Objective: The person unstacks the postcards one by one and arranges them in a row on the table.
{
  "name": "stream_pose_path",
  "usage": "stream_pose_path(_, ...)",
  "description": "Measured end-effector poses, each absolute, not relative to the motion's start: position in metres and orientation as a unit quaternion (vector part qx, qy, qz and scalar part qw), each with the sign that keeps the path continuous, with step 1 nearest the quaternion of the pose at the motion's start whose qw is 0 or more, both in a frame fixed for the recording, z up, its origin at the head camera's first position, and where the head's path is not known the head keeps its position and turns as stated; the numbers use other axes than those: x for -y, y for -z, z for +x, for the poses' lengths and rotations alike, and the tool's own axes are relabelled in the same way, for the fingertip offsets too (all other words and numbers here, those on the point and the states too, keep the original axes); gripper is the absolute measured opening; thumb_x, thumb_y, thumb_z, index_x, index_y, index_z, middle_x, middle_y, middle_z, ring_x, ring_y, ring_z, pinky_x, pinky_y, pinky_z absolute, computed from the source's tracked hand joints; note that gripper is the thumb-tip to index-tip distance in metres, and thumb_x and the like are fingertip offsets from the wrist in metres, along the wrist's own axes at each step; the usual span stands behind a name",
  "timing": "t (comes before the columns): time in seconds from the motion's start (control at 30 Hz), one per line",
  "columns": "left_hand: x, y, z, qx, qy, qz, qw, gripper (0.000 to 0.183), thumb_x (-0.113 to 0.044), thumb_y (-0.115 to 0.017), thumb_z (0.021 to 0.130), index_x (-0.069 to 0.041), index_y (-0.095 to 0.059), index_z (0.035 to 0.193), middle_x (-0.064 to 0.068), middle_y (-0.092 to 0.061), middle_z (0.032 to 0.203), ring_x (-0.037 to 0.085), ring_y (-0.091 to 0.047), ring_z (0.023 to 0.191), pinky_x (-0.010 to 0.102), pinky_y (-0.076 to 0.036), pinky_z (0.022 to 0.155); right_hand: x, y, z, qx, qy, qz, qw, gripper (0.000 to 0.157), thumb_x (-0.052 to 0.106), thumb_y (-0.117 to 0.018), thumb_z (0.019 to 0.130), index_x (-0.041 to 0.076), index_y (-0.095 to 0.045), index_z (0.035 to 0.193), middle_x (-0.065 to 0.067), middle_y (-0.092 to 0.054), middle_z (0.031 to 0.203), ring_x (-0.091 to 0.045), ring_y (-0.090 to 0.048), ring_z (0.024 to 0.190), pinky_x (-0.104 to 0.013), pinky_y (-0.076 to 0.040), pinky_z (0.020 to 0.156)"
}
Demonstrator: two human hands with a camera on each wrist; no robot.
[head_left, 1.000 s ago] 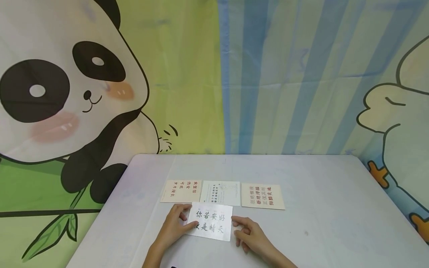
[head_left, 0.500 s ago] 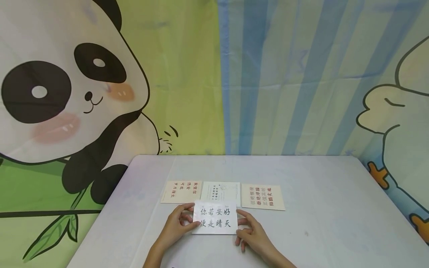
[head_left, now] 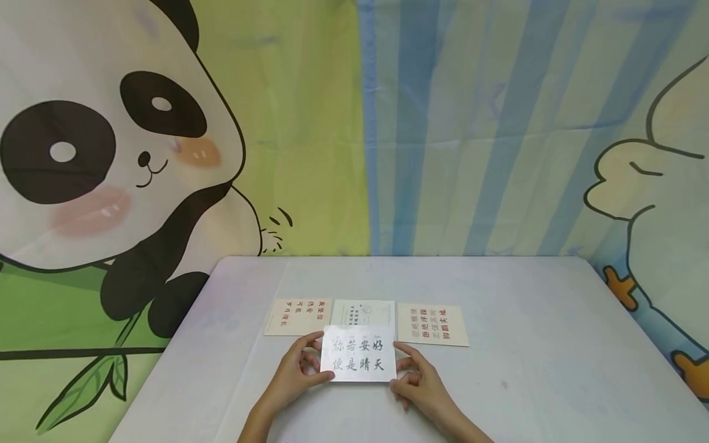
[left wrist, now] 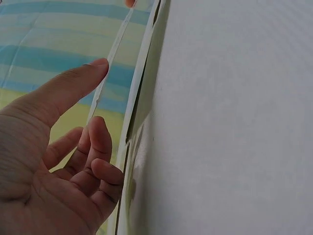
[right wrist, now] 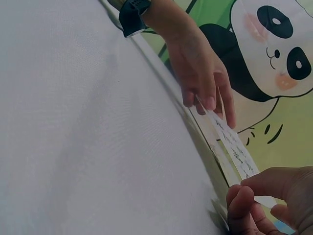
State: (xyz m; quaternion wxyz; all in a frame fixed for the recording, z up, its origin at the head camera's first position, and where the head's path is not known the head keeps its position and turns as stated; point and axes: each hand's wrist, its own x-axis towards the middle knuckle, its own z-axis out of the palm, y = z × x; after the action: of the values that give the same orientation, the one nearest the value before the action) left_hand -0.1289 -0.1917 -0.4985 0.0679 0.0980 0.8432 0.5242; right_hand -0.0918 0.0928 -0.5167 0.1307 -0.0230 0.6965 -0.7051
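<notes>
Both hands hold a white card (head_left: 359, 355) with dark handwritten-style characters by its two sides, raised off the table in the head view. My left hand (head_left: 298, 364) pinches its left edge, thumb on the lower left corner. At the right edge, the thumb and fingers of my right hand (head_left: 423, 381) grip it. The left wrist view shows the card (left wrist: 104, 81) almost edge-on at the thumb; in the right wrist view the slanted card (right wrist: 234, 147) spans between the hands. Behind it lie a cream card (head_left: 299, 317), a white printed card (head_left: 346, 312) partly covered, and another cream card (head_left: 434, 325).
The white table (head_left: 532, 369) extends to both sides and behind the cards. A curtain (head_left: 421, 123) with a panda (head_left: 183, 184) and blue stripes hangs beyond its far edge. The left wrist wears a dark watch (right wrist: 132, 17).
The held card has moved away from the body and slightly right, and its tilt has straightened. The right hand's fingers have closed on its edge. More of the middle card behind is covered.
</notes>
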Motion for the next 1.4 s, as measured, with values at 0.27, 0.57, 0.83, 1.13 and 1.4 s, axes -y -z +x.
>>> stream_pose_path(0.27,0.185,0.499,-0.127,-0.836,-0.528,0.132,0.067,0.09,-0.011,-0.091,0.064,-0.013,-0.044,0.141,0.009,-0.048,0.116,0.012,-0.052,0.076,0.017,-0.038,0.06,-0.101,0.517,-0.092,-0.704,0.7,-0.009,0.121,0.077,-0.005,-0.071,0.08,0.006,-0.036,0.148,-0.014,-0.053,0.106,-0.011,-0.057,0.059,-0.022,-0.048,0.048)
stream_pose_path(0.57,0.172,0.499,-0.13,-0.835,-0.525,0.148,0.066,0.101,-0.011,-0.093,0.061,-0.017,-0.039,0.147,0.007,-0.045,0.117,0.011,-0.052,0.078,0.019,-0.038,0.062,-0.11,0.514,-0.092,-0.708,0.698,0.007,0.11,0.077,-0.006,-0.07,0.079,0.009,-0.038,0.148,-0.015,-0.053,0.105,-0.011,-0.057,0.059,-0.022,-0.048,0.048)
stream_pose_path(0.83,0.163,0.502,-0.131,-0.842,-0.515,0.147,0.07,0.1,-0.011,-0.092,0.061,-0.016,-0.04,0.147,0.006,-0.046,0.116,0.009,-0.052,0.078,0.018,-0.04,0.062,-0.119,0.513,-0.091,-0.705,0.701,0.009,0.106,0.077,-0.007,-0.07,0.079,0.007,-0.038,0.148,-0.015,-0.051,0.106,-0.01,-0.055,0.057,-0.02,-0.046,0.049)
stream_pose_path(1.13,0.151,0.5,-0.132,-0.841,-0.51,0.167,0.065,0.098,-0.011,-0.09,0.065,-0.01,-0.038,0.148,0.006,-0.047,0.114,0.009,-0.053,0.078,0.019,-0.042,0.062,-0.131,0.516,-0.092,-0.705,0.703,0.014,0.096,0.077,-0.008,-0.07,0.08,0.007,-0.038,0.148,-0.015,-0.052,0.105,-0.01,-0.055,0.057,-0.021,-0.046,0.048)
stream_pose_path(1.4,0.141,0.502,-0.133,-0.839,-0.507,0.189,0.054,0.098,-0.012,-0.09,0.065,-0.011,-0.038,0.148,0.004,-0.048,0.113,0.007,-0.054,0.076,0.018,-0.043,0.061,-0.141,0.518,-0.091,-0.707,0.702,0.026,0.083,0.078,-0.009,-0.069,0.077,0.009,-0.04,0.147,-0.016,-0.052,0.106,-0.011,-0.054,0.056,-0.022,-0.045,0.047)
